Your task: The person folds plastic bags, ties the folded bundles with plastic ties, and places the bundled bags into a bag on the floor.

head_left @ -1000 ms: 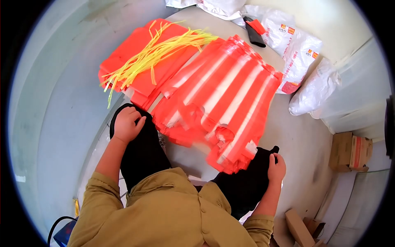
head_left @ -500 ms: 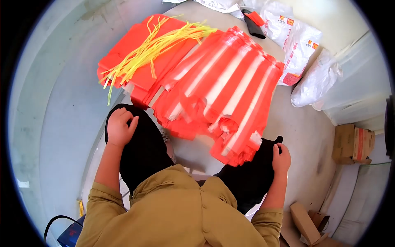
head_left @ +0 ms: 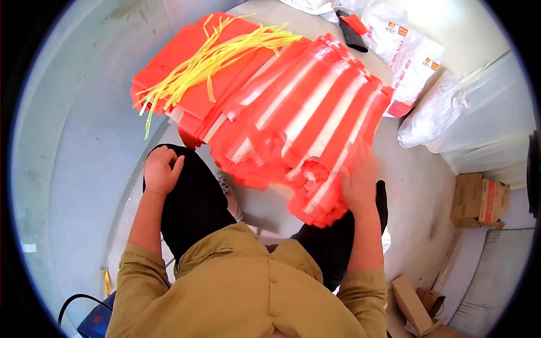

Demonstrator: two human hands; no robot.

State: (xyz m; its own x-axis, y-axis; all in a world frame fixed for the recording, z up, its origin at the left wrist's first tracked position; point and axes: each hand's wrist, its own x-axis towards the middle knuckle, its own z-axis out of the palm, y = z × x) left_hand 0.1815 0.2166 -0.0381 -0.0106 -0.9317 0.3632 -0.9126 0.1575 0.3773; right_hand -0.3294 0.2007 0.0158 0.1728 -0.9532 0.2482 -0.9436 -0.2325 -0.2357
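My left hand (head_left: 163, 170) rests on my black-clad left knee, fingers curled, and what they may hold is hidden. Blurred by motion, my right hand (head_left: 359, 179) is at the right edge of a fanned stack of red-and-white striped plastic bags (head_left: 315, 107); whether it grips them is unclear. Left of that stack lies a pile of red sheets (head_left: 174, 53), partly under the striped bags. A loose bundle of yellow strips (head_left: 203, 65) is spread across the red pile.
White printed sacks (head_left: 411, 65) and a white plastic bundle (head_left: 434, 112) stand at the upper right, near a black item (head_left: 352, 35) with a red piece. Cardboard boxes (head_left: 468, 200) sit at the right, with opened cardboard (head_left: 411, 304) below. A blue box (head_left: 98, 321) is at lower left.
My right hand has left my right knee and moved up and left to the edge of the striped bags. My left hand stays on the knee. The view has shifted slightly.
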